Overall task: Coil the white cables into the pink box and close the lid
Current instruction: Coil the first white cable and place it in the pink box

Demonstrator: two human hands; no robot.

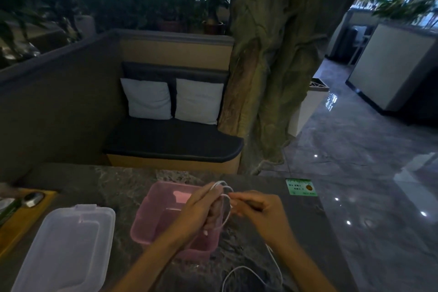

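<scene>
The open pink box [151,218] sits on the dark marble table in front of me. Above its right side my left hand [201,211] grips several loops of a white cable [227,217]. My right hand [263,211] pinches the same cable just right of the loops. The cable's loose tail [251,270] trails down over the table near my right forearm. The translucent lid [68,246] lies flat to the left of the box, apart from it.
The marble table [123,187] ends at its right edge beside a glossy floor. A green card [301,187] lies at the far right of the table. A yellow tray [28,208] with a metal object sits at the left. A bench with two cushions stands beyond.
</scene>
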